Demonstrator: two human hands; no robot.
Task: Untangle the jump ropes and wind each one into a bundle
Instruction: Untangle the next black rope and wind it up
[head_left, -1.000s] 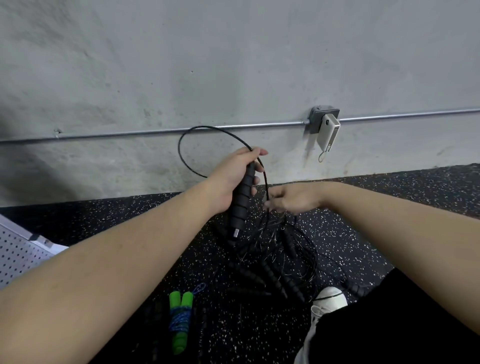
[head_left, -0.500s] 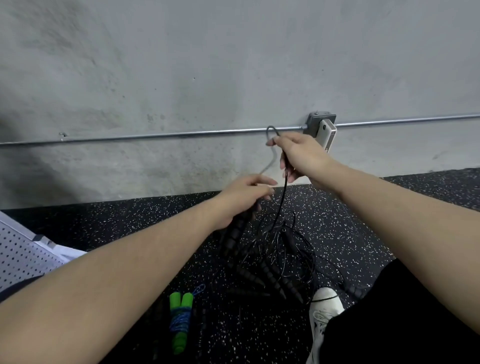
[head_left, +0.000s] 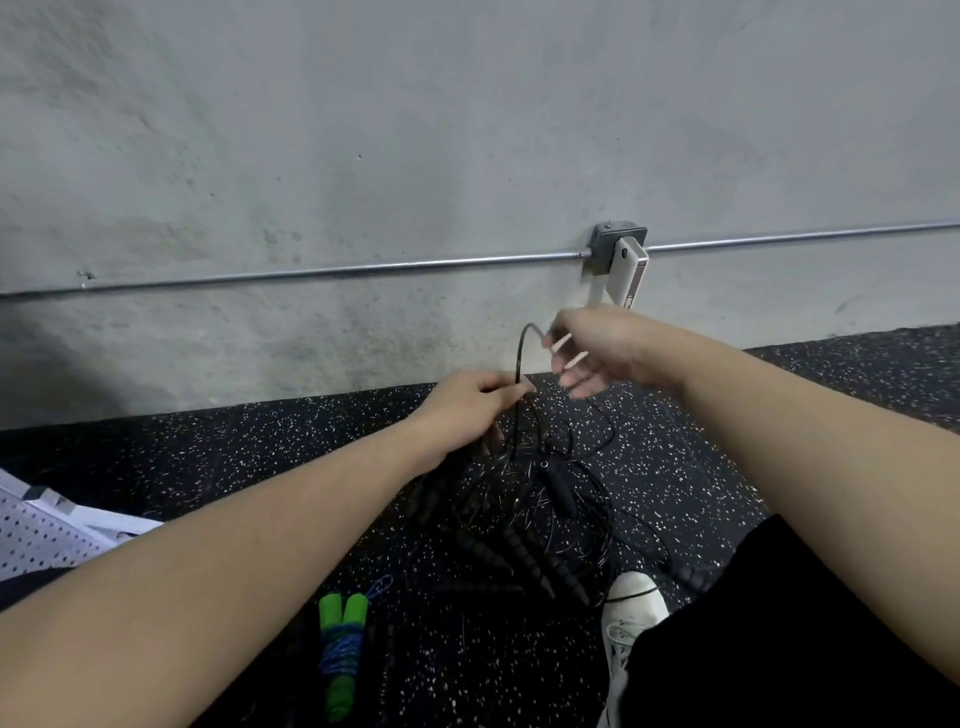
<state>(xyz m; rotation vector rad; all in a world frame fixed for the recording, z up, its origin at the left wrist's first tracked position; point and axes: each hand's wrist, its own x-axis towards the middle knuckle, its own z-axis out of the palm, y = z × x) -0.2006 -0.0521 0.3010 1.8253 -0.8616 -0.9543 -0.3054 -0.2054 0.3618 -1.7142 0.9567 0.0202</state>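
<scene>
Jump ropes, all black cord and ribbed black handles, lie in a knotted heap on the speckled rubber floor, near the foot of the grey concrete wall. The person's left hand hangs over the heap with its fingers curled round a black handle, most of which is hidden under the hand, and one thin black cord rises from that grip. The cord climbs and bends over in a small arch toward the right hand. That hand is blurred; its fingers look spread and loosely bent just beside the top of the arch, and I cannot tell whether they hold the cord or only touch it.

Nearer the person, left of the heap and apart from it, a green-handled rope lies wound into a bundle, blue cord wrapped round its two handles. A white shoe rests against the near edge of the heap, with one strand of cord across its toe. A metal conduit runs along the wall to a grey box, and a white perforated panel shows at the far left.
</scene>
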